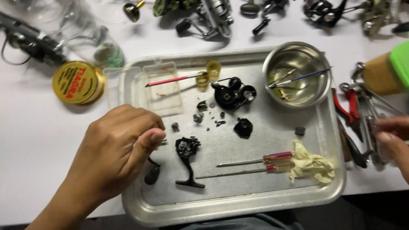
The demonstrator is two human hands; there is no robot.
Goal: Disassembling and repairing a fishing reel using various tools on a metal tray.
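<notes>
Over the left half of the dented rectangular metal tray (238, 200), the left hand (113, 155) was curled, thumb pressed toward the index finger; a thin metal piece seemed to show at the thumb tip, but whether anything was truly pinched could not be told. Just right of that hand lay the black reel side plate with crank handle (187, 159), resting flat on the tray, its handle pointing toward the near rim. Beyond it sat the round black reel body (230, 94), a small black cap (243, 127) and scattered dark screws (198, 118). Two red-handled screwdrivers (255, 164) lay side by side near a crumpled cream-coloured cloth (311, 164). A shallow round steel bowl (297, 74) stood at the far right corner with a blue-handled brush (304, 77) across it. A red-handled brush (172, 80) rested over a clear plastic box (162, 87).

At the right edge of the view, the right hand (394, 136) touched the red-handled pliers and metal tools (360, 121) lying off the tray; its fingers were blurred and the grip could not be told. A round yellow tin (78, 82) stood on the white table (34, 140).
</notes>
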